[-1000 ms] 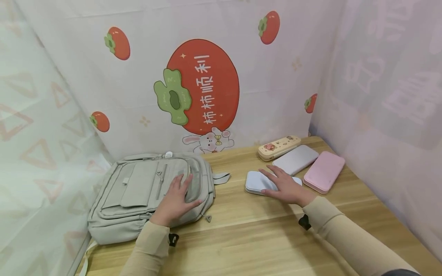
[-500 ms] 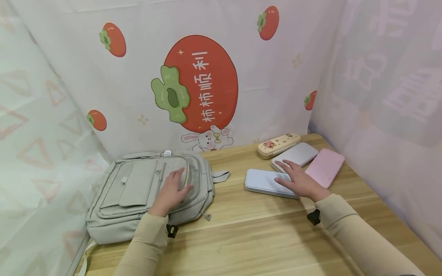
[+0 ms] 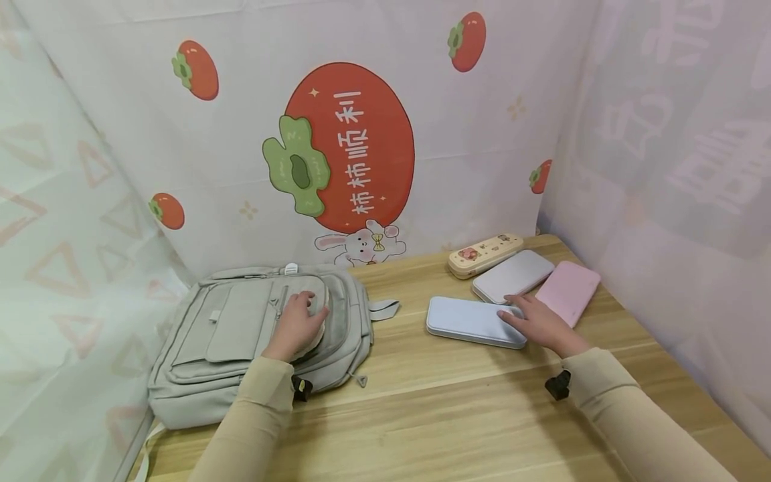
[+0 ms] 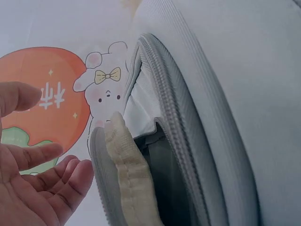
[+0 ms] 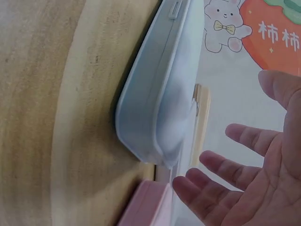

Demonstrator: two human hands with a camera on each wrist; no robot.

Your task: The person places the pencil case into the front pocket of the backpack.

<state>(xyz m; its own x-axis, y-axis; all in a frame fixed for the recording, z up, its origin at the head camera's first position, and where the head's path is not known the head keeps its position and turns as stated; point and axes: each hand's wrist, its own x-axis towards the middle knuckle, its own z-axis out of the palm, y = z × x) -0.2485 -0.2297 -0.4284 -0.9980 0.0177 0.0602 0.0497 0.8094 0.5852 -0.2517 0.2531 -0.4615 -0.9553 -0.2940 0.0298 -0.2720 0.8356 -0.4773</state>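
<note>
A grey backpack (image 3: 237, 321) lies on its back on the table, at the left. My left hand (image 3: 298, 326) is over its right part, fingers loosely bent and holding nothing. In the left wrist view, a zippered pocket (image 4: 164, 179) gapes, with a cream-coloured edge strip (image 4: 129, 169) along its flap; my fingertips (image 4: 84, 172) are right beside that flap. My right hand (image 3: 545, 326) hovers at the right end of a light-blue case (image 3: 470, 320). In the right wrist view its fingers (image 5: 244, 136) are spread and relaxed above the case's rounded end (image 5: 146, 117).
Behind the blue case lie a silver-white case (image 3: 512, 274) and a cream pencil case (image 3: 484, 254) with printed pictures. A pink case (image 3: 569, 291) rests at the right. A printed cloth (image 3: 470, 147) hangs behind the wooden table (image 3: 415, 415).
My right hand has shifted right, from over the middle of the blue case to its right end. My left hand has drawn back slightly left, its fingers more bent.
</note>
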